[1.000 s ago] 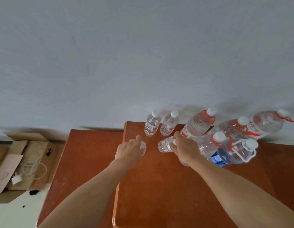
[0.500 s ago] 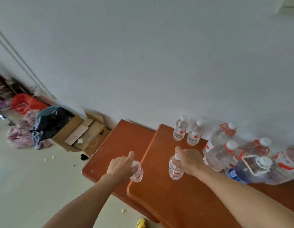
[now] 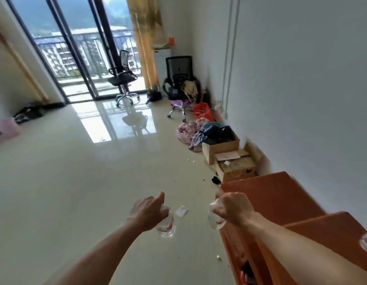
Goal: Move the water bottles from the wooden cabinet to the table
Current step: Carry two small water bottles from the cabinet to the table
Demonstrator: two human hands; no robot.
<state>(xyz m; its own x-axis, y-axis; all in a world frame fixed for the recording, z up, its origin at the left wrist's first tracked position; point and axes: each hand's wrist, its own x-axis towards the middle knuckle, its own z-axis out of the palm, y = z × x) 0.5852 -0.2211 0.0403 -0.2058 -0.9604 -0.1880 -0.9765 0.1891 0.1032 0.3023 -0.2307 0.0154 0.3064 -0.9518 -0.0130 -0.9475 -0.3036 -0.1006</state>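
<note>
Now both grips curl tight: left hand [image 3: 146, 212] round one water bottle [image 3: 166, 227], right hand [image 3: 233, 209] round second bottle [image 3: 214, 220].

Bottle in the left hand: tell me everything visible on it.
The bottle is small and looks like clear plastic, with a red and white label band around its middle. Motion blur hides finer detail. The left hand grips it by the top, so cap and neck are hidden. The body hangs below the fingers, roughly upright, in the air over the pale glossy floor. Nothing else touches it.
</note>
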